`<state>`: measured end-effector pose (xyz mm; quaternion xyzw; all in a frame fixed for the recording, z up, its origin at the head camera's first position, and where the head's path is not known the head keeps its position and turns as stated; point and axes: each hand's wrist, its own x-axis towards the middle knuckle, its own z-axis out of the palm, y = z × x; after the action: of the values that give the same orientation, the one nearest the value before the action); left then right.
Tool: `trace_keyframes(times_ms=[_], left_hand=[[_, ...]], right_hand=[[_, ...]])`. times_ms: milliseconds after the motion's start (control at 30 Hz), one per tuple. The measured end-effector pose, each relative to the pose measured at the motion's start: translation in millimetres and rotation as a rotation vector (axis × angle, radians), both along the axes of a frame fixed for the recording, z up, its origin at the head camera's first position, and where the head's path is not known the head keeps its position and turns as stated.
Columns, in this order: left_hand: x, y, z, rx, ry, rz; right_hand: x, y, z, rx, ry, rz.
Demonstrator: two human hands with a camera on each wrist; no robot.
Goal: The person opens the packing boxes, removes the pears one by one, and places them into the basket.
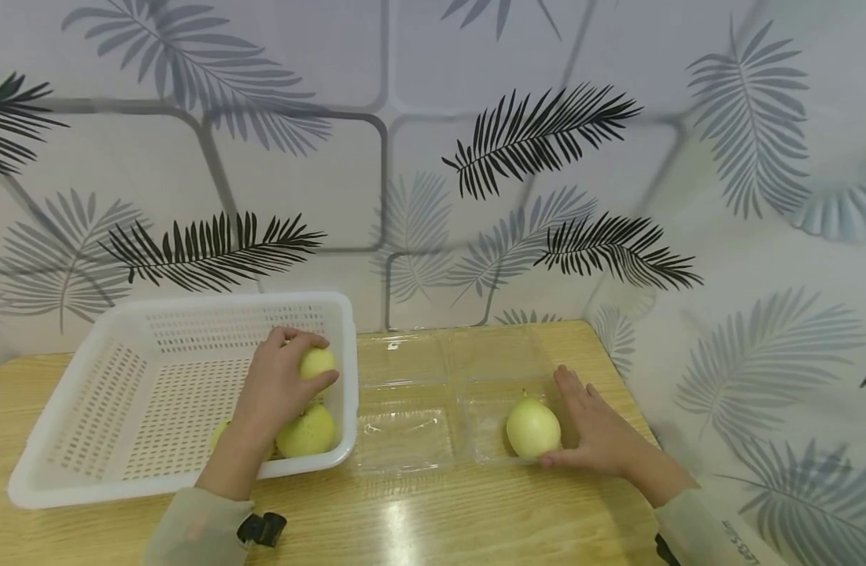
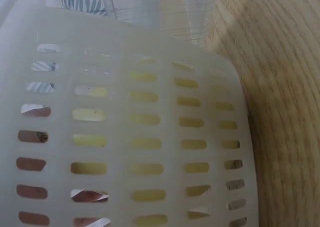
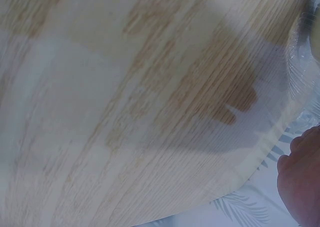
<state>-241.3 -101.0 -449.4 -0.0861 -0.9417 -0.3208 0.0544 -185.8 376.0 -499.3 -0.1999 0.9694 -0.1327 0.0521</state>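
My left hand point(image 1: 280, 385) reaches into a white plastic basket point(image 1: 346, 346) and grips a yellow-green pear point(image 1: 318, 363) between thumb and fingers at its right end. Below that hand lies a second pear point(image 1: 308, 432), and another shows partly behind the wrist. In the left wrist view the slotted basket wall point(image 2: 117, 152) covers most of the hand and fruit. A pear point(image 1: 533, 427) with its stem up sits in the front right compartment of a clear plastic tray point(image 1: 404, 436). My right hand point(image 1: 595, 432) rests at the tray's right side, fingers extended, thumb at the pear's base.
The wooden table point(image 1: 461, 519) carries the basket on the left and the tray beside it. Behind, a leaf-patterned covering point(image 1: 433, 212) rises at the table's back edge and continues down the right side.
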Motion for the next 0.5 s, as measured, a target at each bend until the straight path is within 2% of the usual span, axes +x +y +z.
trace_keyframes(times_ms=[167, 500], left_hand=[[-1.1, -1.4, -0.9, -0.014, -0.048, -0.014], [-0.6, -2.2, -1.8, -0.019, -0.073, -0.025]], right_hand=[[1.0, 0.2, -1.0, -0.004, 0.006, 0.0], [0.9, 1.4, -2.9, -0.001, 0.019, -0.001]])
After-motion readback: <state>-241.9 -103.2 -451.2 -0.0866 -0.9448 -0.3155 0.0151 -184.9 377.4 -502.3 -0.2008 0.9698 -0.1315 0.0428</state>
